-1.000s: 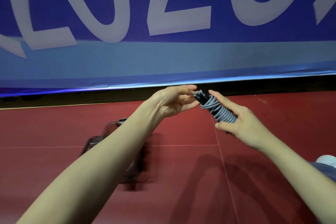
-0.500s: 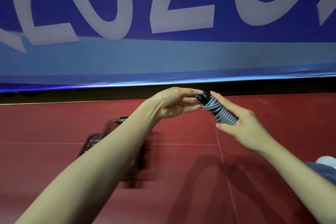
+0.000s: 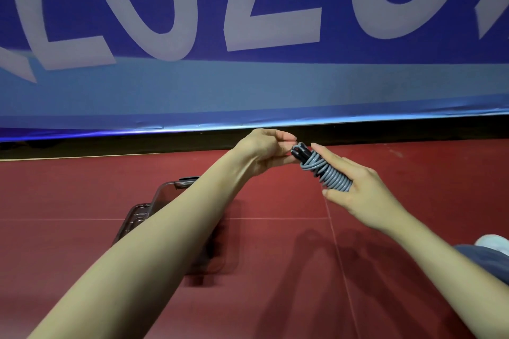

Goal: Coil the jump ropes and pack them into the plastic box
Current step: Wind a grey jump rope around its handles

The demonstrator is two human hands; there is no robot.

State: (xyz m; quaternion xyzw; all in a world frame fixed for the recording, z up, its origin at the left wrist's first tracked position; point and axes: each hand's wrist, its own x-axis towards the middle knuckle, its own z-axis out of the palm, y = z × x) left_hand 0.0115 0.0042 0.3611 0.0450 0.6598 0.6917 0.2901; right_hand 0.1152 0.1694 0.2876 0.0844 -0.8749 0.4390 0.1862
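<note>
A grey coiled jump rope (image 3: 323, 170) with black handles runs from 10 to 4 o'clock, above a red floor (image 3: 289, 270). The right hand (image 3: 358, 192) grips its lower coils; the left hand (image 3: 264, 151) pinches the black upper end. A clear plastic box (image 3: 162, 198) sits at 8 o'clock; a blue banner (image 3: 248, 85) stands behind.

banner (image 3: 248, 85): blue, along the wall behind the red floor | letters: very big and pale grey, cut off at the top edge | can be read: "O", "Z", "O" in the middle | letters at both ends: cut off, cannot tell | other words or numbers: none
</note>
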